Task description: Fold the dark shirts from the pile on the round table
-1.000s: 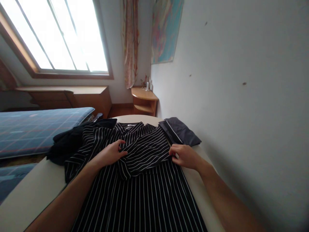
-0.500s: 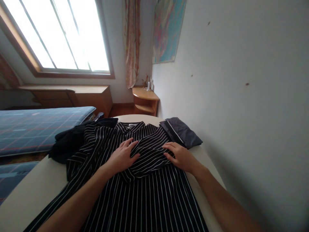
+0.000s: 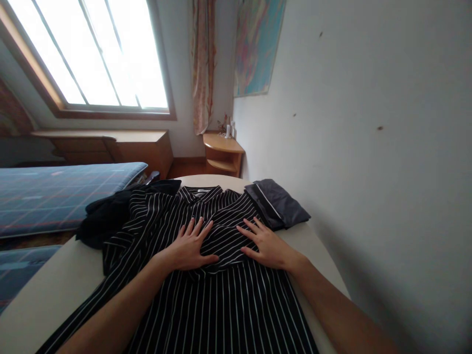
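A black shirt with white stripes (image 3: 228, 300) lies spread on a pale round-edged table (image 3: 40, 290), collar at the far side. Its right sleeve is folded inward across the chest. My left hand (image 3: 190, 248) rests on the shirt left of the folded sleeve, fingers spread, thumb reaching onto the sleeve. On the sleeve's right part lies my right hand (image 3: 267, 246), flat with its fingers apart. Neither hand grips the cloth.
Folded dark grey clothing (image 3: 278, 204) sits at the table's right edge by the white wall (image 3: 387, 196). Dark clothing (image 3: 101, 216) is bunched at the left. Beyond are a blue plaid mattress (image 3: 66, 196), a wooden corner shelf (image 3: 223, 143) and a desk (image 3: 140, 140).
Both hands have flattened onto the shirt and their fingers have spread. The right hand has shifted slightly left. The shirt's layout is nearly the same.
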Demonstrator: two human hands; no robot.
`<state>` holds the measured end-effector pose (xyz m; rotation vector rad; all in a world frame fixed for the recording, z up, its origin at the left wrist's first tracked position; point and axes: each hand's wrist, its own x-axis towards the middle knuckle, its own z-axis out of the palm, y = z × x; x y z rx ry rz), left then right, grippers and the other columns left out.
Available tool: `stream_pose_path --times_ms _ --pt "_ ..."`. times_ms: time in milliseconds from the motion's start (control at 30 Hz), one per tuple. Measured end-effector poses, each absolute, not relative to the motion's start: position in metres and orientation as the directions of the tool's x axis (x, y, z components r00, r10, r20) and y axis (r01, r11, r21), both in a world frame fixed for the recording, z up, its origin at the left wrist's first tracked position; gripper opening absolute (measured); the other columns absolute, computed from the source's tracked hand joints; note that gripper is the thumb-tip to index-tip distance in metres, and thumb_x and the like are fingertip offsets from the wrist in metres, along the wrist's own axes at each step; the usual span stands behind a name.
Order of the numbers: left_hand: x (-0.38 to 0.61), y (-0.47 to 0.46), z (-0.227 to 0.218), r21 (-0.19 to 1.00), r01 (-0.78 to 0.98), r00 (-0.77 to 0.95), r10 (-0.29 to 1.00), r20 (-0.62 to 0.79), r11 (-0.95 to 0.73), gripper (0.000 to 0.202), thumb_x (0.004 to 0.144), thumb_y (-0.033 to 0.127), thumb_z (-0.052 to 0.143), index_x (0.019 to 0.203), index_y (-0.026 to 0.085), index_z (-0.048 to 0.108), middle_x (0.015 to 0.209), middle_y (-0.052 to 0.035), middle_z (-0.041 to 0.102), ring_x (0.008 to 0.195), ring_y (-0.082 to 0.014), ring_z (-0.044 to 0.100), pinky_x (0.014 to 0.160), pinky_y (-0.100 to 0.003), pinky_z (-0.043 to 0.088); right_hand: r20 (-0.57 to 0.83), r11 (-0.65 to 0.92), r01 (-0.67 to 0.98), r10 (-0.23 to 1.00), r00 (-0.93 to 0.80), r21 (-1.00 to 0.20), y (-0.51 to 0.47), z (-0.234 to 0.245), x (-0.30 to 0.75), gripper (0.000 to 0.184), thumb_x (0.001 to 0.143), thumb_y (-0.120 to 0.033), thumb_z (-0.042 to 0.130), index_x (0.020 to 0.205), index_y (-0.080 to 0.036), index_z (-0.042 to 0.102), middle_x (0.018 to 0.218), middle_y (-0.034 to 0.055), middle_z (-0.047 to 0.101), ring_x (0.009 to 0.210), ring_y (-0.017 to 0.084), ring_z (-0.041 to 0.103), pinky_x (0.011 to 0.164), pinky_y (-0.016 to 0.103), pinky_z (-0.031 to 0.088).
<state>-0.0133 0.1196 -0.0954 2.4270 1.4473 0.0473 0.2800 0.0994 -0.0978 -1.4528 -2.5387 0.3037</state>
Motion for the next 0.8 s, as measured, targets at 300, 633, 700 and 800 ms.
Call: stream_pose_path --times_ms 300,633,700,800 --pt "-0.008 0.115 -0.090 0.257 0.752 0.626 0.780 0.013 -0.608 0.103 0.076 0.071 0.066 0.158 0.031 0.019 0.165 -0.0117 -0.005 0.149 -0.0415 -0.006 0.117 -0.063 0.014 0.107 0.552 0.779 0.830 -0.547 -0.296 0.097 -0.096 0.280 0.076 0.087 -0.065 0.059 0.152 -0.030 0.040 0.160 0.0089 0.032 0.149 0.038 0.021 0.119 0.059 0.022" --pt "0.003 0.118 -0.107 0.224 0.726 0.658 0.751 0.050 -0.651 0.074 0.092 0.068 0.046 0.156 0.036 0.027 0.166 -0.0070 0.014 0.151 -0.0378 0.006 0.118 -0.060 0.016 0.140 0.524 0.762 0.847 -0.513 -0.381 0.107 -0.093 0.283 0.052 0.102 -0.050 0.037 0.142 -0.021 0.054 0.154 0.0092 0.043 0.148 0.027 0.030 0.121 0.050 0.026" --pt "0.002 0.122 -0.107 0.221 0.723 0.659 0.749 0.059 -0.654 0.074 0.091 0.068 0.046 0.155 0.036 0.028 0.165 -0.0069 0.015 0.151 -0.0376 0.006 0.119 -0.060 0.015 0.164 0.546 0.741 0.833 -0.528 -0.391 0.104 -0.089 0.284 0.049 0.103 -0.047 0.038 0.141 -0.022 0.056 0.152 0.0080 0.047 0.146 0.025 0.034 0.121 0.047 0.028" --pt "-0.001 0.129 -0.108 0.219 0.703 0.680 0.730 0.070 -0.676 0.075 0.091 0.069 0.047 0.155 0.036 0.028 0.165 -0.0065 0.014 0.152 -0.0365 0.007 0.119 -0.059 0.013 0.163 0.565 0.727 0.819 -0.550 -0.391 0.100 -0.088 0.283 0.048 0.103 -0.045 0.039 0.142 -0.022 0.054 0.152 0.0082 0.047 0.144 0.024 0.037 0.120 0.045 0.030"
